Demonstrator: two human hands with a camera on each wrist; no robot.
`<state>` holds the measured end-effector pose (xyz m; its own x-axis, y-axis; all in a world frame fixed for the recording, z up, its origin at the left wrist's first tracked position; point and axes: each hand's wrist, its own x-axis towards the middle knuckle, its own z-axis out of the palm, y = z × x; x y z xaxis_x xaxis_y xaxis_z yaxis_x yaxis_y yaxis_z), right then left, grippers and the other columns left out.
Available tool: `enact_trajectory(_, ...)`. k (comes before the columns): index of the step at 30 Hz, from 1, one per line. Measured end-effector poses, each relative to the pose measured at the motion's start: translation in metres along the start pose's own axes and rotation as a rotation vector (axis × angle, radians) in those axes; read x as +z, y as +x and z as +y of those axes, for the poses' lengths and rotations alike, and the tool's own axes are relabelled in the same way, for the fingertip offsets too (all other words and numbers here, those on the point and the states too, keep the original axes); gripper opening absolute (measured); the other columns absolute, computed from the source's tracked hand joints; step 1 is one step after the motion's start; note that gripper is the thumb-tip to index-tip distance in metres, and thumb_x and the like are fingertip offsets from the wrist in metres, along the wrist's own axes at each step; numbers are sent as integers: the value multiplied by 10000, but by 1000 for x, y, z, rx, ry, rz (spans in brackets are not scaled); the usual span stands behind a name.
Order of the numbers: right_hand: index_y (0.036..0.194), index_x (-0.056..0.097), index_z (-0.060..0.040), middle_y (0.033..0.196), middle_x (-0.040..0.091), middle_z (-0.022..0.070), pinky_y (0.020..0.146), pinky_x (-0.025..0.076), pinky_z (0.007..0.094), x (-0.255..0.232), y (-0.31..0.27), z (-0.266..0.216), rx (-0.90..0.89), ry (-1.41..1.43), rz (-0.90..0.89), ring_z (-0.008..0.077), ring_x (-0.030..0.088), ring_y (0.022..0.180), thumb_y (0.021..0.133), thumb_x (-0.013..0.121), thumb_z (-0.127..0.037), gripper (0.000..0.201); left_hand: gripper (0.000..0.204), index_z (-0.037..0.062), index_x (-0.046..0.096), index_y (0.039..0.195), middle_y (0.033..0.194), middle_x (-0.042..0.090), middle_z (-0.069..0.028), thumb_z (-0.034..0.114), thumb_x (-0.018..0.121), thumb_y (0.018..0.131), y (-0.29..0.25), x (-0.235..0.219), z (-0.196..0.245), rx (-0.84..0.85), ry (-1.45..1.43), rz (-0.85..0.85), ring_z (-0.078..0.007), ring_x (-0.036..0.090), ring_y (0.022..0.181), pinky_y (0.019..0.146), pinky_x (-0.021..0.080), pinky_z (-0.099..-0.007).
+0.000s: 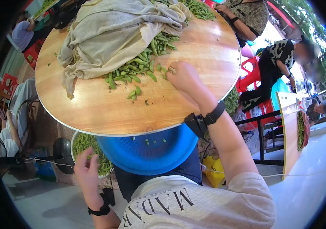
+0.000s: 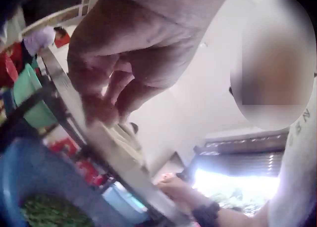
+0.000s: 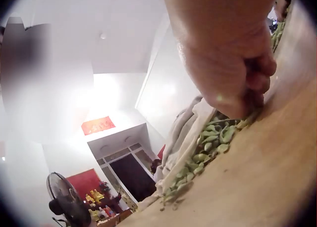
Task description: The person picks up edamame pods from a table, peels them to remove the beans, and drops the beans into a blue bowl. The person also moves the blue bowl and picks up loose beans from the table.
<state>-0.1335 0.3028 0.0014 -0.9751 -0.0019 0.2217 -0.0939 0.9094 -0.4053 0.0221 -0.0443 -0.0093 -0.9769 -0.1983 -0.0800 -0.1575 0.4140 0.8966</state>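
Round wooden desk (image 1: 105, 110) is carrying a cloth (image 1: 113, 34) over a pod pile (image 1: 140, 65), largely unsorted. My right hand (image 1: 184, 78) is pinching a pod at its edge. My left hand (image 1: 86, 168), loosely open and holding nothing, is hovering above the pod-filled bowl (image 1: 80, 143) beside the blue basin (image 1: 151, 152).

Beige cloth (image 1: 113, 34) heaped across far half of round wooden table (image 1: 94, 110). Blue basin (image 1: 147, 152) tucked under near edge, few beans inside. Black fan (image 1: 62, 154) on floor to left, yellow bag (image 1: 213, 170) on floor to right. Red plastic stools (image 1: 248, 74) beyond, second table (image 1: 289, 133) at right, people sitting around.
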Motion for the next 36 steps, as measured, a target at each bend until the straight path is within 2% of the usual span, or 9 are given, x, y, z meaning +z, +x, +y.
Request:
enact_trajectory(2, 778, 607, -17, 750, 577, 205, 645, 439, 389, -8, 0, -5, 88, 60, -64, 353, 555, 712, 719, 597, -212, 204, 196, -22, 592, 986, 873, 620, -92, 0, 556, 795, -1, 15, 18, -75, -259, -177, -104, 550, 578, 466, 426, -213)
enact_trajectory(5, 792, 619, -27, 727, 579, 176, 606, 439, 358, -18, -24, -19, -20, 286, 42, 304, 559, 665, 726, 586, -176, 166, 191, -38, 585, 998, 869, 638, -110, 26, 537, 824, 2, 50, 67, -159, -519, -349, -102, 558, 530, 444, 388, -188)
enact_trajectory(9, 778, 606, -26, 683, 544, 141, 542, 427, 350, -17, -76, -70, -193, 526, 31, 275, 542, 606, 708, 621, -95, 99, 189, -54, 575, 1001, 850, 634, -104, 46, 504, 858, 12, 104, 87, -198, -833, -344, -101, 580, 562, 434, 390, -178)
enact_trajectory(13, 790, 596, -28, 670, 508, 126, 512, 419, 342, -8, -111, -85, -225, 578, 32, 280, 523, 580, 708, 641, -72, 103, 212, -58, 563, 1022, 819, 631, -123, 68, 510, 860, 16, 122, 70, -89, -767, -391, -102, 564, 518, 381, 370, -174)
enact_trajectory(16, 808, 592, -17, 652, 512, 97, 503, 412, 317, -8, -121, -80, -209, 645, -46, 218, 516, 567, 743, 633, -76, 97, 189, -49, 575, 1004, 798, 627, -101, 51, 511, 856, 11, 115, 66, -167, -799, -396, -90, 542, 497, 379, 366, -174)
enact_trajectory(22, 824, 581, -14, 628, 493, 8, 479, 370, 209, -15, -122, -74, 324, 1136, -518, 60, 432, 543, 897, 480, -285, 298, 197, -12, 585, 1027, 797, 618, -66, 40, 513, 852, -10, 106, 54, 58, -493, -319, -67, 487, 476, 413, 361, -173)
enact_trajectory(25, 831, 568, -9, 618, 481, 2, 453, 337, 182, -6, -128, -80, 307, 1233, -614, 50, 404, 503, 913, 422, -384, 410, 206, -15, 582, 999, 755, 574, -101, -5, 561, 794, -14, 107, 45, 444, -155, -219, -161, 545, 556, 483, 424, -245)
enact_trajectory(28, 825, 562, -8, 614, 476, 4, 431, 323, 187, -5, -132, -82, 341, 1270, -678, 51, 392, 486, 915, 416, -393, 422, 233, -11, 584, 986, 743, 557, -122, -38, 581, 755, -22, 103, 49, 571, -58, -162, -210, 557, 591, 518, 441, -277)
enact_trajectory(36, 751, 547, -23, 570, 458, -8, 408, 293, 190, 5, -151, -86, 406, 1214, -733, 41, 365, 460, 911, 452, -317, 348, 207, -16, 584, 951, 741, 554, -128, -48, 575, 746, -41, 94, 40, 600, 31, -208, -245, 567, 609, 526, 456, -307)
